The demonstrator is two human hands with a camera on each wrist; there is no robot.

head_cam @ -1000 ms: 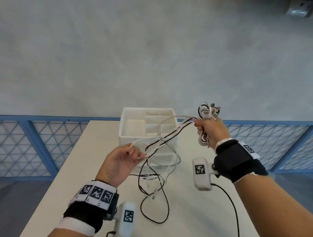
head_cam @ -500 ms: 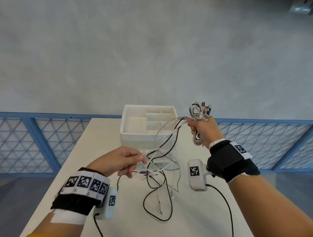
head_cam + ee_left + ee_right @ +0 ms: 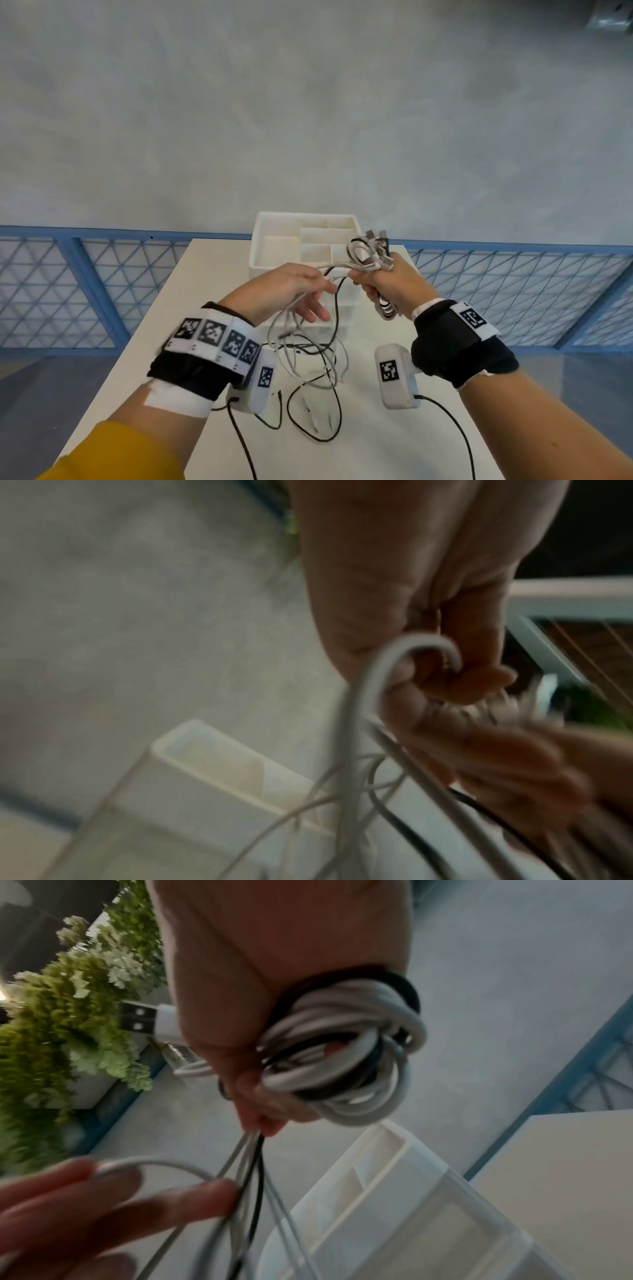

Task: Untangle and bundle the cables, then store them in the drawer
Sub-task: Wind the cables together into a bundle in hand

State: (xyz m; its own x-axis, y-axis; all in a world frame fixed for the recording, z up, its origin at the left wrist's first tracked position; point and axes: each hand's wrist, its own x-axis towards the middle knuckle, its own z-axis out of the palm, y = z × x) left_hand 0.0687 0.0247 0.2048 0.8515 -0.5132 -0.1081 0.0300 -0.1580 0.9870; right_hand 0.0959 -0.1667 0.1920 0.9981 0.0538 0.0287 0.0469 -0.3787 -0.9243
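The cables (image 3: 310, 346) are white and black; the drawer box (image 3: 274, 251) is white, the railing (image 3: 513, 291) blue.

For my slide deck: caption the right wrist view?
Right hand grips coiled white and black cables above a white drawer organizer.

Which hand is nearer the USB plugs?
Right. The right hand grips the coil just below the USB plugs; the left hand holds loose strands further off.
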